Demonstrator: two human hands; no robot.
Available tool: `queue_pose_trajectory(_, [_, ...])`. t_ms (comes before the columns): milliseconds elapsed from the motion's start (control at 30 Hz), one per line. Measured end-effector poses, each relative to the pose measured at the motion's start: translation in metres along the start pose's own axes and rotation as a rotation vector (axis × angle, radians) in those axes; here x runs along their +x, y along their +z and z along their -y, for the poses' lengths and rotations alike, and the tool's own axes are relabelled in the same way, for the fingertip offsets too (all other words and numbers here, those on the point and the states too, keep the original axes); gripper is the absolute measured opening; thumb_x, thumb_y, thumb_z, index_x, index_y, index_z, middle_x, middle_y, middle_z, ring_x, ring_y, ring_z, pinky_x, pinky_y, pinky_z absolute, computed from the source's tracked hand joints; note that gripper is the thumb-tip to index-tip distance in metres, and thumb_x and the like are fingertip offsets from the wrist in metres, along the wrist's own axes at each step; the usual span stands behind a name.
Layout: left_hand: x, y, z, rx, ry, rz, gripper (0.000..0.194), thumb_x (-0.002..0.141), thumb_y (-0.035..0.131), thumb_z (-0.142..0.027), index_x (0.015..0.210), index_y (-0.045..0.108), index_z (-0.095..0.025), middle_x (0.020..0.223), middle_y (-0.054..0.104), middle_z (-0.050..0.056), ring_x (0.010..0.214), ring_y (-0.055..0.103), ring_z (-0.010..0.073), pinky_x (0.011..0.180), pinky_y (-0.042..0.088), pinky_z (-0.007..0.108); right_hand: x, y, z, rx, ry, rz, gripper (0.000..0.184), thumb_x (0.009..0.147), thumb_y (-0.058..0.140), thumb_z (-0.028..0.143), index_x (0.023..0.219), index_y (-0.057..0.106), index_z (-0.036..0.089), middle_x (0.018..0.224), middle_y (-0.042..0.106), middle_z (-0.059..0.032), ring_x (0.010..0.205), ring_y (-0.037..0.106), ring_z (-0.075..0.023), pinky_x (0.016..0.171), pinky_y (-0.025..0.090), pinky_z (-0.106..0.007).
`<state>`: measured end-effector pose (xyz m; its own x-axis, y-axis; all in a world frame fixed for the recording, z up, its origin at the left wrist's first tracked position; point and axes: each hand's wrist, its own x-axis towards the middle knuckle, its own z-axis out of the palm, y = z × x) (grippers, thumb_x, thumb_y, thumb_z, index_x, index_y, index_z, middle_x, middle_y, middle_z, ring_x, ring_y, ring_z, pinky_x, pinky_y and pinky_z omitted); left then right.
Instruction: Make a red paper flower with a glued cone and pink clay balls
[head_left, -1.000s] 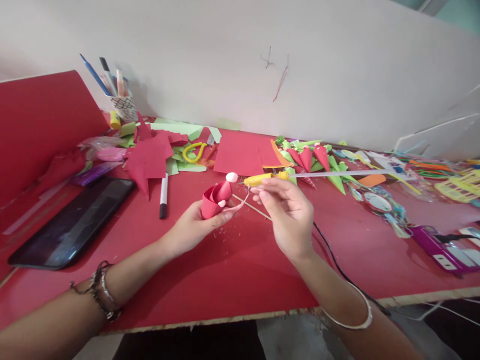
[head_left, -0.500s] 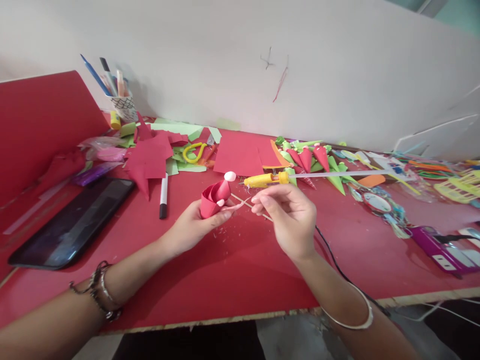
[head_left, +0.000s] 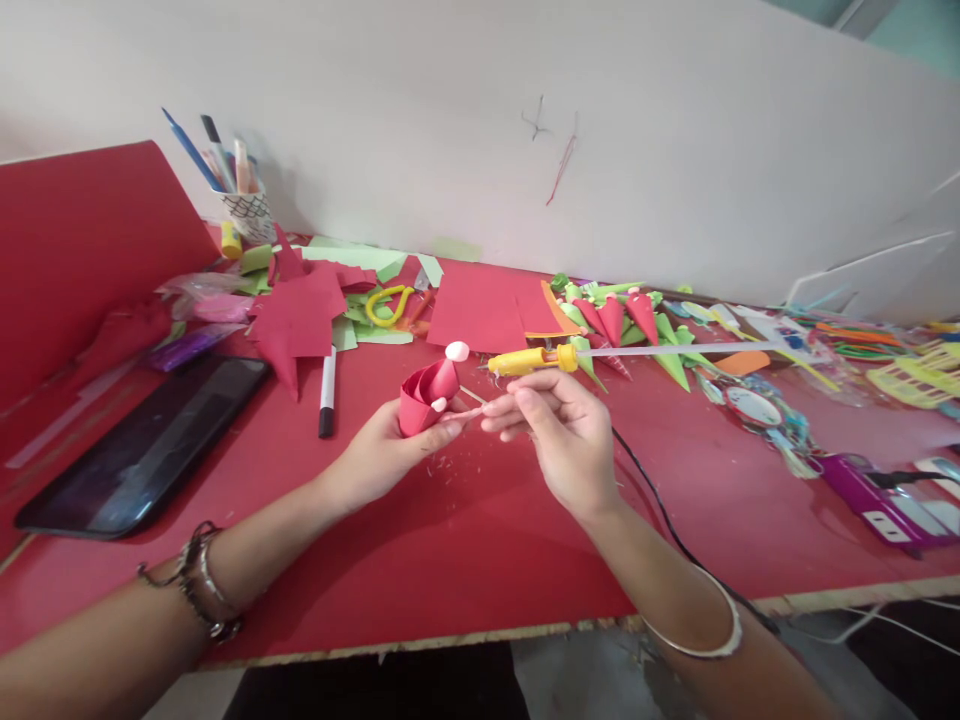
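Red curled paper (head_left: 420,402) with two pale blobs (head_left: 457,351) sits pinched in the left hand (head_left: 382,450), the right hand (head_left: 574,440) unclear in grip.

A pale wall (head_left: 375,110) backs the red table (head_left: 420,570); the floor (head_left: 574,680) seems grey.

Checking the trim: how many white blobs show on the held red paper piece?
2: larger blob at the upper tip of the red paper, smaller blob below it; others may be hidden.
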<state>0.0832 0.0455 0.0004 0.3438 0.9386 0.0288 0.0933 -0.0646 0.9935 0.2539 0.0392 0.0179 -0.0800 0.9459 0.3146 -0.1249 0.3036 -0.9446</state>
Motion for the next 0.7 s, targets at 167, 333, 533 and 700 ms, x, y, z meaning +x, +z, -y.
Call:
queue_pose_trajectory(167, [-0.0001,0.0002,-0.0023,0.021,-0.024,-0.008,0.028,0.074,0.057,-0.038,0.092,0.063,-0.016,0.092,0.064,0.006,0.085,0.057,0.0190,0.076,0.046,0.030,0.0006,-0.0016,-0.0023,-0.049,-0.020,-0.023,0.009,0.078,0.056,0.025,0.072,0.054,0.019,0.054,0.061,0.0055,0.040,0.056,-0.0062,0.039,0.046,-0.017])
queue_pose_trajectory(333, [-0.0002,0.0018,-0.0031,0.015,0.012,0.003,0.025,0.075,0.057,-0.038,0.089,0.062,-0.018,0.091,0.064,0.004,0.085,0.057,0.0178,0.075,0.046,0.028,0.0020,0.0004,-0.0025,-0.099,-0.035,-0.043,0.007,0.078,0.056,0.020,0.084,0.060,0.020,0.074,0.067,0.0013,0.064,0.064,-0.0101,0.059,0.055,-0.023])
queue_pose_trajectory(533, [-0.0016,0.0022,0.0008,0.000,-0.047,0.010,0.029,0.074,0.058,-0.038,0.092,0.063,-0.017,0.093,0.065,0.006,0.082,0.058,0.0189,0.068,0.046,0.028,0.0000,0.0030,0.0005,-0.121,-0.062,-0.060,0.004,0.083,0.049,0.020,0.084,0.053,0.020,0.087,0.067,-0.0019,0.082,0.065,-0.0142,0.070,0.055,-0.029])
queue_pose_trajectory(700, [-0.0022,0.0027,0.0028,-0.005,-0.049,0.040,0.030,0.074,0.058,-0.037,0.096,0.063,-0.018,0.091,0.065,0.005,0.084,0.058,0.0185,0.069,0.046,0.027,-0.0035,0.0051,0.0032,-0.099,-0.146,-0.060,0.007,0.083,0.047,0.016,0.087,0.045,0.022,0.082,0.066,0.0003,0.081,0.065,-0.0143,0.072,0.054,-0.032])
